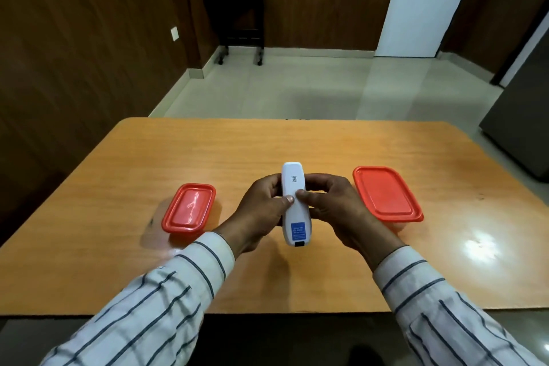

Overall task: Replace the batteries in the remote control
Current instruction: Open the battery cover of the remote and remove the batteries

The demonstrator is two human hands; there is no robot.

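**Remote control held in both hands over the table**

Remote control [293, 205], white and slim, is up off the table [267, 142], gripped between both of the person's hands at about the middle of the tabletop. Its back faces up: a small printed code sits near the far end, a blue label near the near end, and a dark slot shows at the very tip closest to the person. It points lengthwise away from the person, nearly straight.

The left hand [261, 214] wraps the remote's left edge, fingers curled underneath and the thumb laid across the back near the middle. The right hand [332, 205] closes on the right edge the same way, its thumb meeting the left thumb on the back of the casing. Both hands are closed snugly round the remote; the back cover looks to be in place.

Left of the hands, a small box with a red lid [189, 207] stands on the table. Right of them stands a larger box with a red lid [386, 194], set a little farther back. Both lids are on. Striped sleeves [166, 300] cover both forearms.
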